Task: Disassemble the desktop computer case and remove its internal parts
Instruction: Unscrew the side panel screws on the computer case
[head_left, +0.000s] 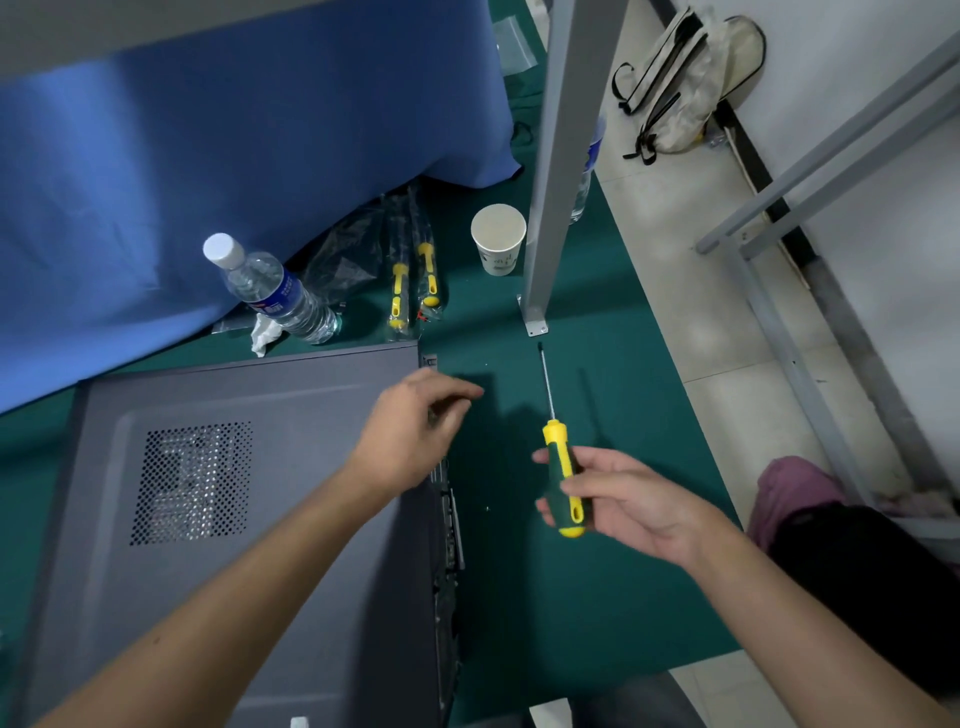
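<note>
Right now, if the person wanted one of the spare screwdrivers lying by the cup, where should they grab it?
Probably by the yellow handle of a spare screwdriver, coming from the near side: the handles point toward the computer case, while the shafts run under the blue cloth. Both are in clear bags.

Both bare forearms reach in from the near edge, the left one angling up from the near left, the right one from the near right. The left hand (415, 421) lies palm down, wrist slightly bent, its fingers loosely curled and pointing right; whether they pinch anything is blurred. The right hand (618, 499) is turned palm up and to the left, thumb and fingers curled round the green-and-yellow handle of a slim metal-shafted screwdriver (561, 473), whose tip points to the far side.
</note>
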